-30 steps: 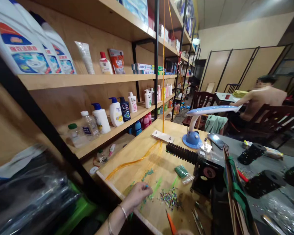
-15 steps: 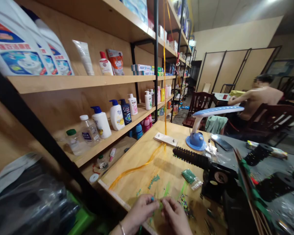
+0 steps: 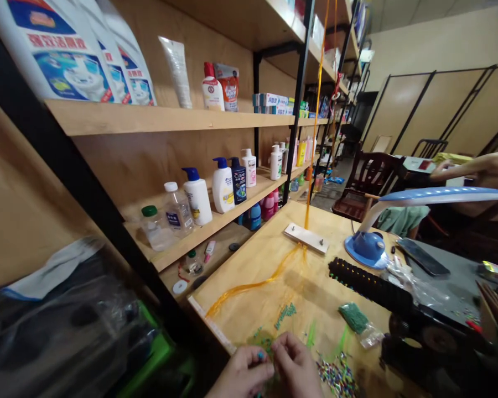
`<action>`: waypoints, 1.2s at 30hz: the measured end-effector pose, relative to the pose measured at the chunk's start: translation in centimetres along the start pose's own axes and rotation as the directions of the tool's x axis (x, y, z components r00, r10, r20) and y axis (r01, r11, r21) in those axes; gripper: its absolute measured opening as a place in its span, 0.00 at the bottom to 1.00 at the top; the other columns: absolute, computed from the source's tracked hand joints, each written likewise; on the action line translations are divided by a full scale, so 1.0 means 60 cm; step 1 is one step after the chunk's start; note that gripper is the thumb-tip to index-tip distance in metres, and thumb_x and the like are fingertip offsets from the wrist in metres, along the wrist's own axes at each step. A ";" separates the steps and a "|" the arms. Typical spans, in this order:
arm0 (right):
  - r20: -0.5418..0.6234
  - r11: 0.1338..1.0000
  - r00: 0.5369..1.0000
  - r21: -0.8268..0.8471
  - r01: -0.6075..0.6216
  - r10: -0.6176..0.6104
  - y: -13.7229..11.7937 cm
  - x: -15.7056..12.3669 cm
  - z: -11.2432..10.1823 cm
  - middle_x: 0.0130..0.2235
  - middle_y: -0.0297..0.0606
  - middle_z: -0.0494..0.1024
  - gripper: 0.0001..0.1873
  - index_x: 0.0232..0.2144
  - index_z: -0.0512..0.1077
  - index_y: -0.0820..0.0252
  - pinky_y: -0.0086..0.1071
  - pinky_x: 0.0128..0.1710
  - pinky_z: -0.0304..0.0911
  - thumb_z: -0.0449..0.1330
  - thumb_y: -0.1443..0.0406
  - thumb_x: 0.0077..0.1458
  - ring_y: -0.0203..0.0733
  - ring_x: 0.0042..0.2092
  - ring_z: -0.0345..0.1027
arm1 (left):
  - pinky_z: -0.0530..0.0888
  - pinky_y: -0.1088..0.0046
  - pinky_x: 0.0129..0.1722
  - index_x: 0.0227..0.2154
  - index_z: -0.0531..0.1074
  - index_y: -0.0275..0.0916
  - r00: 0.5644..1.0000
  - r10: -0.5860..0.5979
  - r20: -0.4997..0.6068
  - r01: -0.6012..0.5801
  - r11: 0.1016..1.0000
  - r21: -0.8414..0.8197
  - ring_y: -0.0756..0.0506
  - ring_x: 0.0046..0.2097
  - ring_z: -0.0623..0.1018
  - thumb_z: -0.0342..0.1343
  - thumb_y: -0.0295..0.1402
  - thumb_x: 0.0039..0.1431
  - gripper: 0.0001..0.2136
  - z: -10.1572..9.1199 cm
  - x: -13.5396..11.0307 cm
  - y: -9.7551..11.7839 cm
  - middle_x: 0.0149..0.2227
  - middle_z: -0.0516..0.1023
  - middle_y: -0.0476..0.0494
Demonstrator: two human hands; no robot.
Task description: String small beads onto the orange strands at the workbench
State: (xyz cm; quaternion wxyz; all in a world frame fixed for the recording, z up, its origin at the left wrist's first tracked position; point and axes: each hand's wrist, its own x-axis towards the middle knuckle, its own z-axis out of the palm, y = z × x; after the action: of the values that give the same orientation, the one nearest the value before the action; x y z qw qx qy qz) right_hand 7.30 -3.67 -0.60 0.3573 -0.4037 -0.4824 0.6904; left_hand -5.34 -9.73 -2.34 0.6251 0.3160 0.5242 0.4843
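At the near edge of the wooden table (image 3: 257, 276), my left hand (image 3: 244, 373) is closed in a pinch. A small blue-teal piece (image 3: 260, 356) shows at its fingers; whether it is held or worn, I cannot tell. Close beside it my right hand (image 3: 295, 365) also pinches, thumb and forefinger together, and whatever lies between them is too small to name. Green beads (image 3: 285, 315) lie just beyond the hands. A heap of mixed coloured beads (image 3: 338, 376) spreads to the right of my right hand. Farther off is a plastic bag of green beads (image 3: 354, 318).
Orange threads (image 3: 249, 286) run over the table from a screwed-down white plate (image 3: 306, 238) and rise upward. A blue desk lamp (image 3: 365, 249) and a black studded roller (image 3: 369, 284) stand on the right. Shelves with bottles (image 3: 223, 185) line the left. A person (image 3: 487, 171) sits beyond.
The head view has turned left, so shelves and table appear farther right. Both hands stay pinched close together, the right one now slightly farther forward than the left.
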 end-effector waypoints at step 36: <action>0.484 0.306 0.802 -0.750 0.586 -0.350 -0.004 0.023 0.014 0.44 0.43 0.78 0.20 0.44 0.75 0.57 0.38 0.45 0.67 0.52 0.77 0.56 0.48 0.45 0.69 | 0.44 0.79 0.18 0.22 0.72 0.35 0.933 -0.111 -0.343 -0.038 0.916 -0.399 0.58 0.19 0.51 0.73 0.41 0.36 0.18 -0.129 -0.067 0.034 0.17 0.58 0.60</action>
State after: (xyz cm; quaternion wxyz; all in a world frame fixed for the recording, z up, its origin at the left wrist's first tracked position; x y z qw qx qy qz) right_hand 6.00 -2.66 -0.51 0.2255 -0.2845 -0.8983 0.2476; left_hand -13.23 -13.70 -1.03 0.5790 0.0782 0.5255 0.6185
